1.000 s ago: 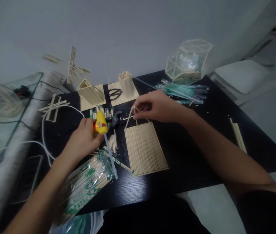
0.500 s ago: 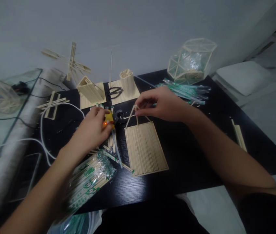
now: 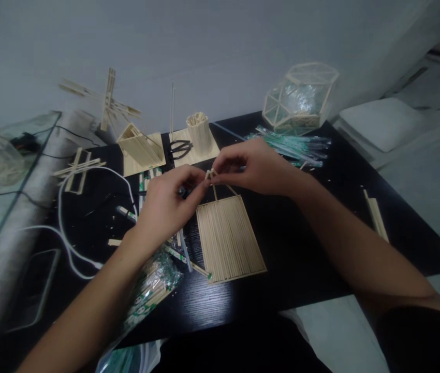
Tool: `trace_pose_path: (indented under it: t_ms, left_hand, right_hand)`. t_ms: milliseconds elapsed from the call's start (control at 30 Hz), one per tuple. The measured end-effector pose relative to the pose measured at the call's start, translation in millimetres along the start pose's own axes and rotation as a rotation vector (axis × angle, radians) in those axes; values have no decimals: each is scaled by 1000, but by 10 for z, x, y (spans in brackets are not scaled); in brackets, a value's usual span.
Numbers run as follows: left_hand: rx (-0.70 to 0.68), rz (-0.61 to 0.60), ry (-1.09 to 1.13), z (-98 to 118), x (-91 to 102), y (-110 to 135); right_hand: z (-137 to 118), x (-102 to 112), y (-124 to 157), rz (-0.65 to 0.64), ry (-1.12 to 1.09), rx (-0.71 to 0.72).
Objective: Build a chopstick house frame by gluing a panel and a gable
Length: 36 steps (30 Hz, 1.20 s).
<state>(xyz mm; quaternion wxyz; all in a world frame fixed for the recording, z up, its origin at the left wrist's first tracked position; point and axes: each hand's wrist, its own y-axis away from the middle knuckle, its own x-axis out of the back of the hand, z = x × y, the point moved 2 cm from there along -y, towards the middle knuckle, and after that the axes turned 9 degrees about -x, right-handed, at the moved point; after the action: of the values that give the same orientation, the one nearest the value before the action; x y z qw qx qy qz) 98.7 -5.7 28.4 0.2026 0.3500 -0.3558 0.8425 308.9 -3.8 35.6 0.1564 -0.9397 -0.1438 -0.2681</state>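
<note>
A flat panel of pale wooden sticks (image 3: pixel 231 238) lies on the black table. From its far edge, several thin sticks (image 3: pixel 215 191) lean up and meet in a peak. My right hand (image 3: pixel 257 166) pinches the sticks at that peak, thumb against fingers. My left hand (image 3: pixel 173 197) has come in from the other side, thumb and fingertips closed on the same joint. Fingertips hide part of the joint. Loose sticks and green-white wrappers (image 3: pixel 175 254) lie under and beside my left wrist. The yellow glue gun is hidden from view.
Behind stand two stick-built models on square bases (image 3: pixel 142 150) (image 3: pixel 200 140), with black-handled scissors (image 3: pixel 180 149) between. Wrapped sticks (image 3: pixel 293 145) and a glass-like polyhedron frame (image 3: pixel 301 98) are at the back right. A white cable (image 3: pixel 60 207) loops left; a phone-like object (image 3: pixel 35 290) lies near.
My left hand has let go of the yellow glue gun and moved right to the sticks' peak. My right hand keeps its pinch there. The view has shifted slightly.
</note>
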Motion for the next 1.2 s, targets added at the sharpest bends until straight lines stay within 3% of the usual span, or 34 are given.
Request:
trace_pose_path:
  t_ms: [900,1200]
  left_hand:
    - [-70,33,-69,16,-26,17]
    - [-56,40,-56,12,-23,20]
  right_hand:
    - [-31,-29,25,89,146,56]
    - [-33,-6,22,89,88,43]
